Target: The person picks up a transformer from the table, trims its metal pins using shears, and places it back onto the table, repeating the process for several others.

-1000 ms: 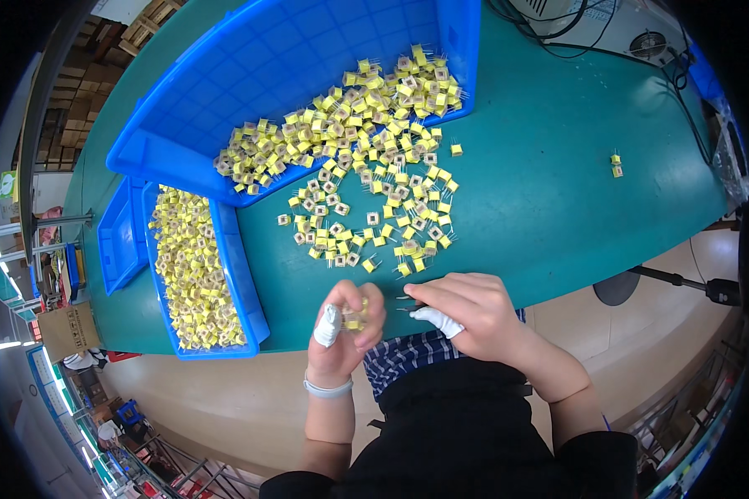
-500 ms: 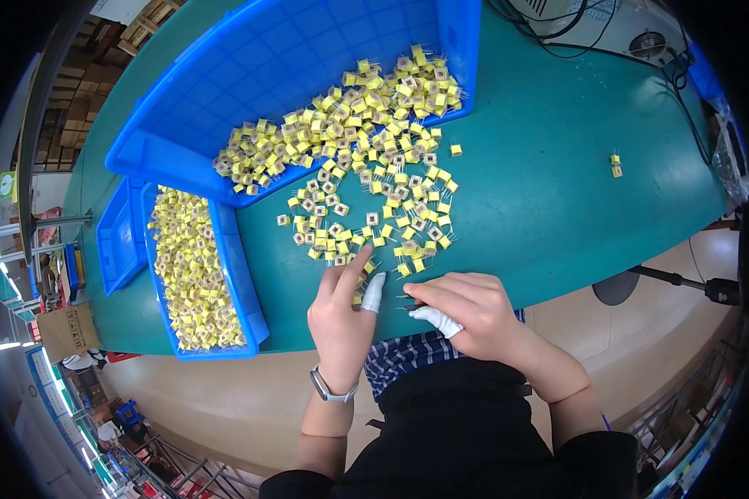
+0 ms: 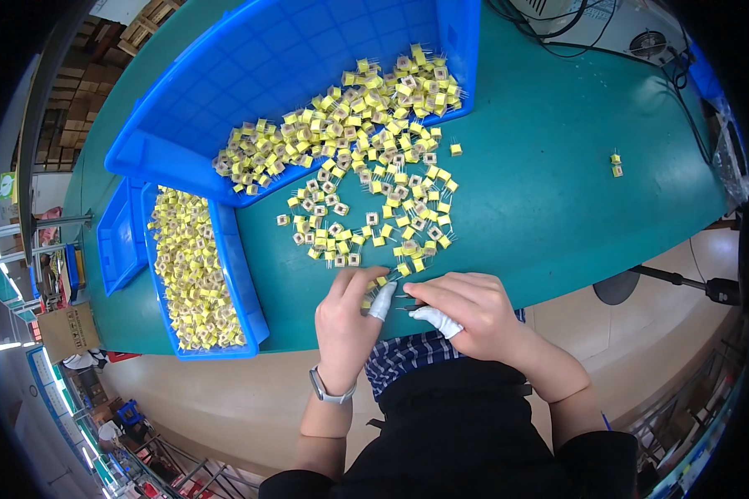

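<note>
Left hand pinches a small yellow part at the table's near edge, white cot on one finger. Right hand, fingers curled shut around a thin dark tool, sits just beside it. Loose parts scatter just beyond on the green table, spilling from the big blue tray; a narrow bin of parts lies left.

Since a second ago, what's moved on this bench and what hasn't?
The left hand turned palm down from its raised, palm-up pose and reached forward to the near edge of the loose yellow parts on the green table. The right hand stayed put with its small dark tool. The blue bins and parts look unchanged.
</note>
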The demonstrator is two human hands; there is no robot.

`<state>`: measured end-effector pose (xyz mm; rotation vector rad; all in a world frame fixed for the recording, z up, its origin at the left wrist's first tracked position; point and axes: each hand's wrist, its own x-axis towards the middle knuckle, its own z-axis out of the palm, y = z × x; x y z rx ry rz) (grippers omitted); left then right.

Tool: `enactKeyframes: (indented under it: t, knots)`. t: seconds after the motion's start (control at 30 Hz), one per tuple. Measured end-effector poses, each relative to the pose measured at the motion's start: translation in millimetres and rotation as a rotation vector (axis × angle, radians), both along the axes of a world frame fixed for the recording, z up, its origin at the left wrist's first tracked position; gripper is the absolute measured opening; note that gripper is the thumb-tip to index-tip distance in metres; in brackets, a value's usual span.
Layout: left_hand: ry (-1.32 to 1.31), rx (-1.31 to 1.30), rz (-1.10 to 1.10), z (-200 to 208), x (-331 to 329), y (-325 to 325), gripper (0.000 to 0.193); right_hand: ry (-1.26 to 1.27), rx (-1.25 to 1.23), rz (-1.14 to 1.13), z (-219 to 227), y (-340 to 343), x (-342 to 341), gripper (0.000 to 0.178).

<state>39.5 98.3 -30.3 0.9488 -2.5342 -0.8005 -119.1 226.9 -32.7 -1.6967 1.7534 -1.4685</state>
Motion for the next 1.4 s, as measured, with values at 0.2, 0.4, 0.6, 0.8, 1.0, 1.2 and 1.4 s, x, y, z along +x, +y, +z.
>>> enactKeyframes:
  t: [0.2, 0.4, 0.6, 0.8, 1.0, 1.2, 1.4]
  knots:
    - [0.006, 0.020, 0.019, -1, 0, 5, 0.029, -0.004, -0.002, 0.003, 0, 0, 0, 0.047]
    - [0.058, 0.141, 0.040, -3, 6, 1, 0.026, -0.004, -0.003, -0.007, 0, 1, 0, 0.047]
    - [0.324, 0.781, 0.164, 14, 11, 4, 0.024, 0.018, 0.008, -0.020, -2, 0, 2, 0.046]
    - [0.542, 0.868, 0.083, 6, 12, 6, 0.036, 0.030, 0.011, -0.022, -1, 0, 2, 0.046]
    - [0.610, 0.905, 0.057, 5, 10, 8, 0.043, 0.012, 0.022, -0.009, 1, 0, 3, 0.047]
    - [0.637, 0.847, 0.048, 2, 12, 8, 0.045, -0.013, 0.024, -0.028, 2, -2, 4, 0.034]
    - [0.623, 0.808, 0.017, 0, 11, 9, 0.046, -0.020, 0.024, -0.021, 2, -1, 4, 0.034]
